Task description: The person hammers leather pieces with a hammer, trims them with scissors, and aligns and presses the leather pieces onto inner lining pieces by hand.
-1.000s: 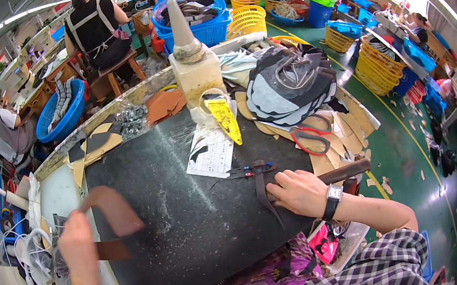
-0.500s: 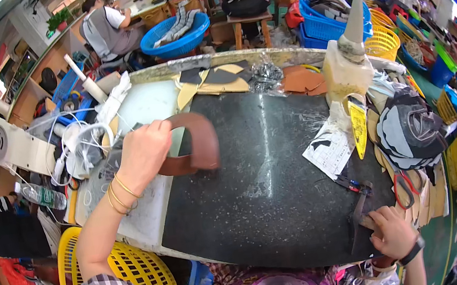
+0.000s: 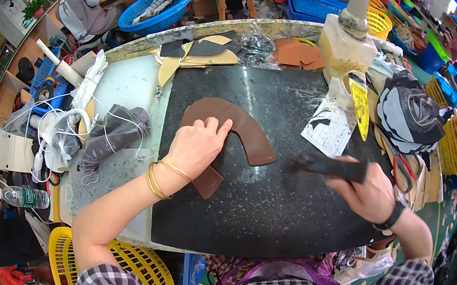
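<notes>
A curved, horseshoe-shaped brown leather piece [image 3: 237, 118] lies on the black work mat [image 3: 239, 222]. My left hand [image 3: 197, 146] rests over its left side with bent fingers, holding it and hiding part of it. Two gold bangles circle that wrist. My right hand [image 3: 367, 190] is closed round the dark handle of a hammer [image 3: 344, 169], raised over the right part of the mat. The hammer's head end points left toward the leather and is smeared by motion.
A glue bottle [image 3: 345, 40] with a tall nozzle stands back right, near a marked paper [image 3: 328, 132]. Red-handled scissors [image 3: 402, 171] lie by the right edge. Leather scraps [image 3: 199, 51] line the back. A yellow basket [image 3: 141, 269] stands below left; a grey bundle [image 3: 115, 137] lies left.
My left hand has brought the brown leather piece down and right onto the mat. My right hand has picked up the hammer from the mat's right corner and swung it up and left.
</notes>
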### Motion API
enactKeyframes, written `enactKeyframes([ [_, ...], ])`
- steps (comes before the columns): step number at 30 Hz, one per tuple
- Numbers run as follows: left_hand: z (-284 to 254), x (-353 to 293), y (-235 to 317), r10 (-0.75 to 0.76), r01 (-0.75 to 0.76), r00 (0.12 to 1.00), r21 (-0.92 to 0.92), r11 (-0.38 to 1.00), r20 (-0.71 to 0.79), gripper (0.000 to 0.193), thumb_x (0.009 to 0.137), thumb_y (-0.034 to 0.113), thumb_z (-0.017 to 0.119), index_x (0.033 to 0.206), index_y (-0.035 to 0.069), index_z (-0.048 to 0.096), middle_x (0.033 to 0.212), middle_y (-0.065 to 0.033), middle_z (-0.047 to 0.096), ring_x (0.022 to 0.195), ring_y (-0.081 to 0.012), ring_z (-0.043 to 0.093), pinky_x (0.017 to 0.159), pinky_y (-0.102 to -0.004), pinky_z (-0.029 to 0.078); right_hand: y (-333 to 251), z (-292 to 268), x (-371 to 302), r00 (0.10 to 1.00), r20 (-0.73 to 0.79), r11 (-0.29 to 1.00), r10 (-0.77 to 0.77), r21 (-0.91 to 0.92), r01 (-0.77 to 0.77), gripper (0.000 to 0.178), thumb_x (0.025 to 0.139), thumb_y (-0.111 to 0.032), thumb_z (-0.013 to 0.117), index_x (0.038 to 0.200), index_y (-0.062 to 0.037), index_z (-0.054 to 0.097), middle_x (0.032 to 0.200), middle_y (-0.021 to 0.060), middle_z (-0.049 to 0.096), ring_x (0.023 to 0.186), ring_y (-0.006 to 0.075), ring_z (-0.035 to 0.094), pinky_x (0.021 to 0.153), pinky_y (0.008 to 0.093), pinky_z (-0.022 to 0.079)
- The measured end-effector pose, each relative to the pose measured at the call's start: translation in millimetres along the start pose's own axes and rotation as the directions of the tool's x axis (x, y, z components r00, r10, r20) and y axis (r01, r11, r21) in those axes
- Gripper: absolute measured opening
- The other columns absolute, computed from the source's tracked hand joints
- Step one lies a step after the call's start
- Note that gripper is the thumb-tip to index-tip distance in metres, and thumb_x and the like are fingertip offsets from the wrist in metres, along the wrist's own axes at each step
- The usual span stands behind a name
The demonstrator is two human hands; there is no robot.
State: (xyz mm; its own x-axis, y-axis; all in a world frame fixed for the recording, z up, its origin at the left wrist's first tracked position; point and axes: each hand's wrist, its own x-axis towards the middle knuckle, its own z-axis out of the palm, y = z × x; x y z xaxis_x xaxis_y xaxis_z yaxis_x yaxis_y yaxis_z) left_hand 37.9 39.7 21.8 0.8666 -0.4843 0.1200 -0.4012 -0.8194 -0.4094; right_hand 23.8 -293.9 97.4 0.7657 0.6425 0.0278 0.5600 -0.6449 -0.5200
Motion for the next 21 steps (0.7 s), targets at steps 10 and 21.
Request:
enactKeyframes([
  [10,5,3,-19,-0.019,-0.012,0.997,-0.368,0.93,-0.079,0.04,0.085,0.021,0.065,0.124,0.013,0.06,0.093,-0.0032,0.055,0.086,-0.021,0.059,0.064,-0.0308,0.054,-11,36,42,0.973,0.14,0.974,-0.182,-0.112,0.198,0.031,0.092,-0.027,0.065,0.089,-0.001,0.048,0.06,0.0162,0.059,0.055,0.0363,0.062,0.051,0.0433,0.05],
  [21,-31,1,-30,0.034,-0.081,0.956,-0.15,0.985,-0.292,0.017,0.078,0.01,0.071,0.094,0.006,0.066,0.087,-0.0039,0.062,0.077,-0.0217,0.063,0.064,-0.0337,0.052,46,23,-81,0.996,-0.083,0.87,0.012,-0.49,-0.052,0.037,0.078,-0.021,0.074,0.111,-0.0077,0.062,0.091,0.0043,0.059,0.081,0.0227,0.061,0.067,0.0333,0.051],
])
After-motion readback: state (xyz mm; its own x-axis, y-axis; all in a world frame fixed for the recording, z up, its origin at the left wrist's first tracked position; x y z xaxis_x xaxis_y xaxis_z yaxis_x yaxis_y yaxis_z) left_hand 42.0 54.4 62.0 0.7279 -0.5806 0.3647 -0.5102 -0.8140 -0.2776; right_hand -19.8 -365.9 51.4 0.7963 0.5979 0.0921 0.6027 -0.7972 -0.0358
